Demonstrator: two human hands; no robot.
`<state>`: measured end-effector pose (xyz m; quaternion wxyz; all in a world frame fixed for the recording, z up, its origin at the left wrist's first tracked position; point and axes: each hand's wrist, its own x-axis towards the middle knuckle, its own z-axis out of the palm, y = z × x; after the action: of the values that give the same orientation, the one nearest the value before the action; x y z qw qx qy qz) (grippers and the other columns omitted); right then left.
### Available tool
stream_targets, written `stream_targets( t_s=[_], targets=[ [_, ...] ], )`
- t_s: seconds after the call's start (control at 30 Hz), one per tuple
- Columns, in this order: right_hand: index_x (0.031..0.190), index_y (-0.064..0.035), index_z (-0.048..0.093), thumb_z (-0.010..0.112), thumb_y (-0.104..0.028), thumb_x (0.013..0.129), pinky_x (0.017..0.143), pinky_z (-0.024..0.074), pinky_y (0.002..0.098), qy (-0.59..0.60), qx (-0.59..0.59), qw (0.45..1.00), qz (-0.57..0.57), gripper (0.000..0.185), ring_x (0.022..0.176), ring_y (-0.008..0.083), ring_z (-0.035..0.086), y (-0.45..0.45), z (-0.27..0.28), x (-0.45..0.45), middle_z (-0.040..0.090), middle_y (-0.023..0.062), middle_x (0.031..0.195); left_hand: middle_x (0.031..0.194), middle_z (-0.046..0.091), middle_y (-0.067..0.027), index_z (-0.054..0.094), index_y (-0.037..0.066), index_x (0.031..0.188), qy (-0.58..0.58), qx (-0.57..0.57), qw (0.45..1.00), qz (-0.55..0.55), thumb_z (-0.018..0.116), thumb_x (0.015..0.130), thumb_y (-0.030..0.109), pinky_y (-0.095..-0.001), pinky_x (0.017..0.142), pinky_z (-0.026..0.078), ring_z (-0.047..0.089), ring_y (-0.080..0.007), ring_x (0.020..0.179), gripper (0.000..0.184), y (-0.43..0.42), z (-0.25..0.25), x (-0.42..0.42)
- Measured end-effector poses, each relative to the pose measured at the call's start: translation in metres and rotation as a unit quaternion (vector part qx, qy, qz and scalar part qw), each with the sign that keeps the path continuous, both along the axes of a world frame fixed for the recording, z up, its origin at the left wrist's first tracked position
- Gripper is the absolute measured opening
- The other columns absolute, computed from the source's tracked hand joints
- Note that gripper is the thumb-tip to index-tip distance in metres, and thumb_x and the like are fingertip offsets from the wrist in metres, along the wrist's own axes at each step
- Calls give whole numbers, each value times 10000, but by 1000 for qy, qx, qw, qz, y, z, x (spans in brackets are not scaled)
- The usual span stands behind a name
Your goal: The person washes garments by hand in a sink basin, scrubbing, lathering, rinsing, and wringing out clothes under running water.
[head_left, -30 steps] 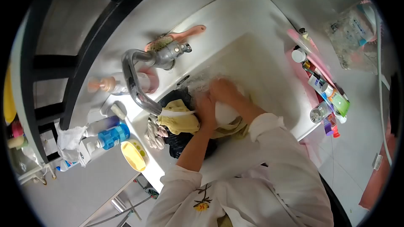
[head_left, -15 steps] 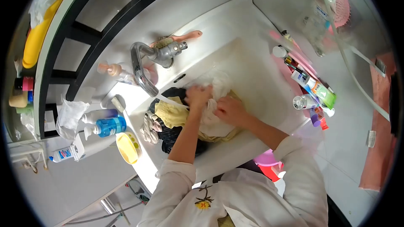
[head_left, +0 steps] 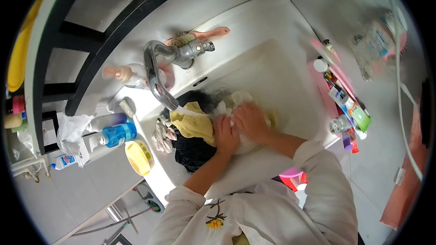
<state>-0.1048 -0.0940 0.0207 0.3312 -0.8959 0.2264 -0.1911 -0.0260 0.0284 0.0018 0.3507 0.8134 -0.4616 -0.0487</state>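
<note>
Left hand (head_left: 227,134) drawn closer, white sink (head_left: 286,93), grey tiles (head_left: 86,188)

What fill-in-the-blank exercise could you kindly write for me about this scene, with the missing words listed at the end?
From the curved chrome metal faucet runs a stream of ____.
The bunched yellow cloth lies on crumpled cloth that is ____ in colour.
The bare left hand and bare right hand both touch wet fabric that is ____ in colour.
The pump bottle nearest the oval yellow plastic dish is ____ in colour.
Missing words: water; black; white; blue.
</note>
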Motion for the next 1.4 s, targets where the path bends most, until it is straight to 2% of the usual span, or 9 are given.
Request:
stream_targets(
  t_s=[0.23,0.33,0.47,0.63,0.73,0.83,0.87,1.03,1.4],
  targets=[
    [884,-78,621,524,-148,843,685,478,427,181,51,982,7,127,828,320,601,-48,-45,42,622,150,889,964,541,-249,546,-17,983,86,130,988,-2,478,854,142,-477,776,400,508,-423,900,216,-50,-38,47],
    [848,-60,632,527,-170,837,702,480,435,133,-72,988,38,152,792,329,617,-56,-114,57,634,167,835,933,559,-225,594,17,981,39,216,971,93,515,837,133,-467,767,441,532,-414,870,201,-62,-61,54],
    [960,-51,640,548,-260,853,828,454,440,255,-6,967,15,251,923,349,593,-64,-55,85,638,173,934,927,609,-202,638,33,914,-24,232,972,3,513,846,199,-473,765,454,560,-419,838,218,-76,-69,81],
    [1062,-73,591,609,-356,806,848,438,485,102,173,977,-73,382,1031,349,551,-45,-33,38,616,154,1046,843,647,-153,633,17,781,100,71,991,-61,476,847,267,-443,732,450,582,-342,757,303,-66,-113,117],
    [1278,-91,488,643,-456,762,938,369,538,224,-44,974,-1,651,1273,327,387,0,36,2,449,177,1338,720,588,-93,587,-4,736,518,-22,826,221,456,840,256,-392,682,436,530,-258,668,309,-71,-101,99],
    [1404,-110,340,678,-517,716,961,296,609,322,-156,928,105,868,1371,331,204,42,49,-8,230,125,1496,713,536,-55,570,3,750,506,-101,843,151,458,823,245,-355,637,418,471,-205,657,277,-47,-103,98],
    [1416,-112,315,682,-533,703,955,300,610,338,-192,916,95,906,1373,318,206,45,50,-4,218,123,1501,715,541,-63,605,16,838,618,-94,757,193,489,845,246,-352,604,420,491,-204,651,258,-46,-110,97],
    [1426,-151,304,742,-477,641,940,323,600,249,-333,909,33,957,1365,277,234,36,11,9,216,101,1498,883,608,-88,599,38,1021,721,-146,618,276,498,887,228,-361,659,509,600,-221,768,253,-21,-63,88],
    [1392,-56,321,798,-389,596,1040,302,518,136,-11,990,-28,986,1364,342,248,65,12,-29,270,161,1467,1183,581,-140,532,19,1170,803,-191,487,284,317,933,189,-487,958,452,557,-304,1107,362,19,9,60]
  ],
)
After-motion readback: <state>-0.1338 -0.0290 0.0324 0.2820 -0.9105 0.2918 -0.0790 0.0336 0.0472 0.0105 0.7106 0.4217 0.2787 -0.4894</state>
